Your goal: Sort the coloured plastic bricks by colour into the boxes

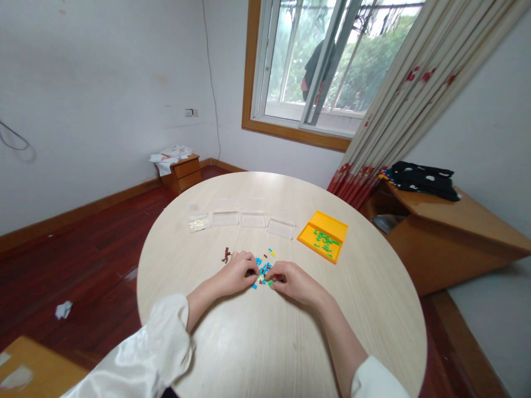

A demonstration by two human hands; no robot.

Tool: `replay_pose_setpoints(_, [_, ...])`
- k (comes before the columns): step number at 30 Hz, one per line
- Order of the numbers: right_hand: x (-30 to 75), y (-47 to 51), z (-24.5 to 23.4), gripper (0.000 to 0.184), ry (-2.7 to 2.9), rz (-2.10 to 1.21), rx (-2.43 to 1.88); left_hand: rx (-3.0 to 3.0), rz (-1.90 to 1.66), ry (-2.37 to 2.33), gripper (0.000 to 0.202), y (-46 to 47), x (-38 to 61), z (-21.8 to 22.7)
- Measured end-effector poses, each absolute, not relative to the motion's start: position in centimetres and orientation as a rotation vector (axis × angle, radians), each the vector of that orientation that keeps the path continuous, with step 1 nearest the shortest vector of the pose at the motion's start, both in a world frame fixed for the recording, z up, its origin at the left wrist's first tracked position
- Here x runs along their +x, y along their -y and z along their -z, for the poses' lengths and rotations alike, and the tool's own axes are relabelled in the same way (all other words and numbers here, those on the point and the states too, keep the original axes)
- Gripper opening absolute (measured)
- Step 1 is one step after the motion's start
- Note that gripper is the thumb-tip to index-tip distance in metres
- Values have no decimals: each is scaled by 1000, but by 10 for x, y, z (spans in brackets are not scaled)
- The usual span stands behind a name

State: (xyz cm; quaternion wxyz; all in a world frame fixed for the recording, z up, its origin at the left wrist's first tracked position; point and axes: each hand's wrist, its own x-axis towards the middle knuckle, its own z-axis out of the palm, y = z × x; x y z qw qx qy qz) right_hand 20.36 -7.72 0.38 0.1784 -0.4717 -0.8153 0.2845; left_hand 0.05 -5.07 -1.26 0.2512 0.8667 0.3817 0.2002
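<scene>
A mixed pile of small blue, brown, yellow and green plastic pieces lies on the round table between my hands. My left hand curls at the pile's left side, thumb and fingertips drawn together among the pieces. From the right, my right hand reaches in with its fingers bent into a pinch, close to a green piece. What either set of fingertips holds is too small to make out. Beyond my left hand sits a separate cluster of brown pieces.
Several clear plastic boxes stand in a row across the table, with a small bag of pale pieces at their left. An open yellow case holding green pieces lies at the right. A wooden cabinet stands beyond the table's right edge.
</scene>
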Motion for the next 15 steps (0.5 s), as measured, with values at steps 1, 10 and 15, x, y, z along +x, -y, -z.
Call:
replay_pose_setpoints(1, [204,77,-3,21,2310,-807,-1333,2359,-556,-1033,11,50,0,13])
replay_pose_setpoints(10, [204,77,-3,21,2311,-805,-1360,2299,-635,-1084,10,47,1,16])
replay_pose_setpoints(15, [204,77,-3,20,2298,-796,-1375,2278,-672,-1107,11,47,0,16])
